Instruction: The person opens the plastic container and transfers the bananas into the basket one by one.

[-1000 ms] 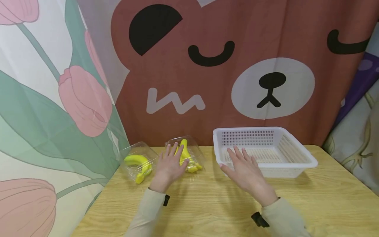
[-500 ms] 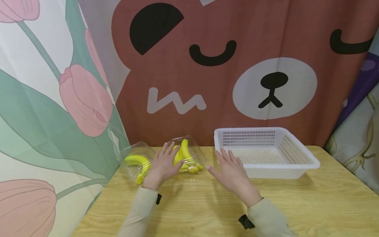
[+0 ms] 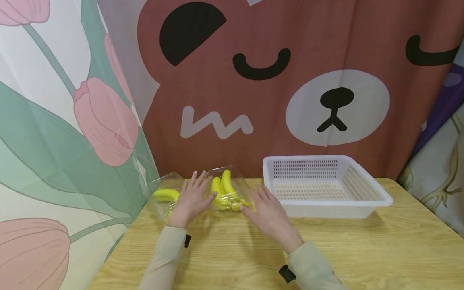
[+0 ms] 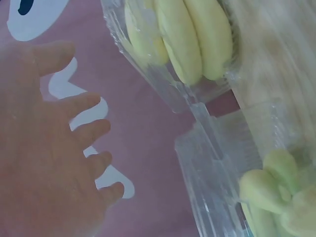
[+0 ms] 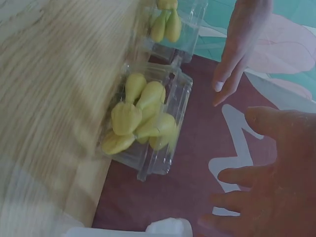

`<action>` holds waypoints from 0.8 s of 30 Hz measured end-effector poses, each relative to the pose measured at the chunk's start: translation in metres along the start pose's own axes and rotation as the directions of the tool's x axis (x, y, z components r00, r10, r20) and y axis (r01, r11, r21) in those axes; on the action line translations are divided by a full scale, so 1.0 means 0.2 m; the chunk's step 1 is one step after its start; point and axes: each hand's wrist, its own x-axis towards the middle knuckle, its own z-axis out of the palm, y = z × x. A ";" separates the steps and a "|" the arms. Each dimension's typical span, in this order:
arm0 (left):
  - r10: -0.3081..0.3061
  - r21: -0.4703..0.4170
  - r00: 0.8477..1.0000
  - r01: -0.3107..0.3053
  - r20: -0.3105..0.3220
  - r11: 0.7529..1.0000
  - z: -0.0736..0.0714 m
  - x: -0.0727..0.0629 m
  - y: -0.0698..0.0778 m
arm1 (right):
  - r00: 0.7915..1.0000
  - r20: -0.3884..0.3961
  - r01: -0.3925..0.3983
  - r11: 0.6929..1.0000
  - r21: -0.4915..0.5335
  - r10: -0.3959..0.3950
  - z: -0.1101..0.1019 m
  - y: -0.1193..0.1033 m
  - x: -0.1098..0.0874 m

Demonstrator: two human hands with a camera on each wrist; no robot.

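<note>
Two clear plastic boxes with yellow bananas in them stand side by side at the table's back left. My left hand [image 3: 191,204] is spread, fingers straight, between the left box [image 3: 170,178] and the right one, partly covering a banana [image 3: 164,195] in this view. Fingers apart, my right hand [image 3: 269,217] reaches near the right side of the right box [image 3: 237,174], where bananas [image 3: 226,184] lie bunched. In the left wrist view, the hand [image 4: 54,148] holds nothing and both boxes are beside it. The right wrist view shows the other palm [image 5: 276,182] apart from the boxes.
A white perforated plastic basket [image 3: 337,204] stands on the wooden table [image 3: 232,257], right of the right hand. Behind the table hangs a brown curtain [image 3: 268,121] with a bear print; a tulip-patterned curtain [image 3: 43,173] closes off the left side.
Both hands have moved left. The right hand has gone from in front of the basket to beside the right box, and the left hand now uncovers the bananas there.
</note>
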 end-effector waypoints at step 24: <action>0.170 -0.049 0.985 -0.170 -0.006 0.984 0.14 0.01 -0.11 | 0.998 -0.004 0.069 0.998 -0.001 -0.069 0.20 -0.01 0.08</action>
